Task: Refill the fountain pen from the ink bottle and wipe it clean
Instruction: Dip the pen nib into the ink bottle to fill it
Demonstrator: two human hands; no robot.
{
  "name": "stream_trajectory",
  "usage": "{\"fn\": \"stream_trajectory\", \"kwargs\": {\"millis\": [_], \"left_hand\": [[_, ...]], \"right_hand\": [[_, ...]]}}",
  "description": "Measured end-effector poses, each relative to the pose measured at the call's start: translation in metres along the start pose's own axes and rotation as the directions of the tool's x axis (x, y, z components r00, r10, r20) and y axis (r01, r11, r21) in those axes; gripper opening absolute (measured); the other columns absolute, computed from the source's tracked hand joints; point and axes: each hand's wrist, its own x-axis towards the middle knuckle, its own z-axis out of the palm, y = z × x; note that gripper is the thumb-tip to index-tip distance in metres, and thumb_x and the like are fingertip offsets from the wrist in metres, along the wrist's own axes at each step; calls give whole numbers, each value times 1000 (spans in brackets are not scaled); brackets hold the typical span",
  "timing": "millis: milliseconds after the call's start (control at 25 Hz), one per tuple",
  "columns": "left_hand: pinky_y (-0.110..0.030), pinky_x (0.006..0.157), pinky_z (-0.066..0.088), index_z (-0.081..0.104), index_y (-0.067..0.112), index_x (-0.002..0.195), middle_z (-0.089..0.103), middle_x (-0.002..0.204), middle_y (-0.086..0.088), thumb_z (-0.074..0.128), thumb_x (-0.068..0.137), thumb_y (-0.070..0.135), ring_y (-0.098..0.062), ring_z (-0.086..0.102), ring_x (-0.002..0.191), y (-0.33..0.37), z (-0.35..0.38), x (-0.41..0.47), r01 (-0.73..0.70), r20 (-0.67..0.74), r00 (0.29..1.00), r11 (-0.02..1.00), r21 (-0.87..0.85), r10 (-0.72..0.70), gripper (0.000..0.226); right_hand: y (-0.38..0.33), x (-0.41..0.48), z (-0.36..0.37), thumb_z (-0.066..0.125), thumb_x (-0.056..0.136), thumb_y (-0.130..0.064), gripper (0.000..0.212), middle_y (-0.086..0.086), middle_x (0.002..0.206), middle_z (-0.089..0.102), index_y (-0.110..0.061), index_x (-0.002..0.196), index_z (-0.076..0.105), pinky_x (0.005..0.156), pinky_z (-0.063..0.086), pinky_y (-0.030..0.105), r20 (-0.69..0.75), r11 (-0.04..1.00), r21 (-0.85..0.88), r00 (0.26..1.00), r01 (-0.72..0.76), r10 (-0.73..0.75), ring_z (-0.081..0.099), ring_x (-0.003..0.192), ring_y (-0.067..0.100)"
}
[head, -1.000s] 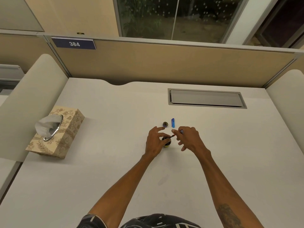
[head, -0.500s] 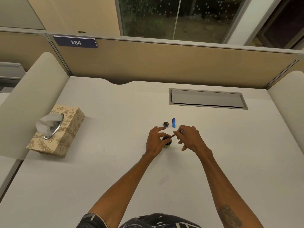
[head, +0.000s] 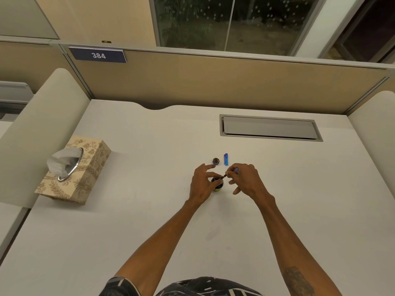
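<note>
A small dark ink bottle [head: 218,185] stands uncapped on the white desk [head: 149,210]. My left hand [head: 202,184] grips it from the left, index finger raised. My right hand [head: 245,180] pinches the blue fountain pen [head: 229,173], which slants down to the left with its dark tip at the bottle's mouth. The bottle's round cap [head: 216,161] lies just behind my left hand. A blue pen cap [head: 226,159] lies next to it.
A patterned tissue box [head: 85,174] with a tissue sticking out sits at the desk's left edge. A grey cable hatch [head: 269,128] is set into the desk at the back right. Partition panels close the back and both sides.
Hands, pen and bottle have barely moved. The whole view has shifted slightly with my head.
</note>
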Motion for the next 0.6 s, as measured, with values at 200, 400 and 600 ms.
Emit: {"fn": "stream_trajectory", "kwargs": {"millis": [200,400,600], "left_hand": [[-39,115,30,79,21,104,60,138,2,76,84,28,-19,39,138,0,0,-1,-4,4,1000,1000,16,4,21],[-38,114,30,75,26,109,61,136,4,76,85,28,-18,41,137,-1,2,-6,6,3,1000,999,-51,-6,25],[-32,112,31,72,28,118,60,136,7,77,82,33,-12,42,134,-1,-6,-9,21,1,1000,994,-104,-21,37]], "right_hand": [[1,-3,2,63,95,-19,19,13,102,73,-5,108,67,56,63,33,-22,1000,-1,999,24,-24,75,84,21],[4,-5,1,62,96,-20,18,12,101,72,-7,108,66,56,63,35,-35,999,7,998,52,-52,75,82,20],[2,-7,0,62,96,-19,18,11,101,72,-6,108,67,59,63,38,-46,998,14,997,60,-59,75,80,20]]}}
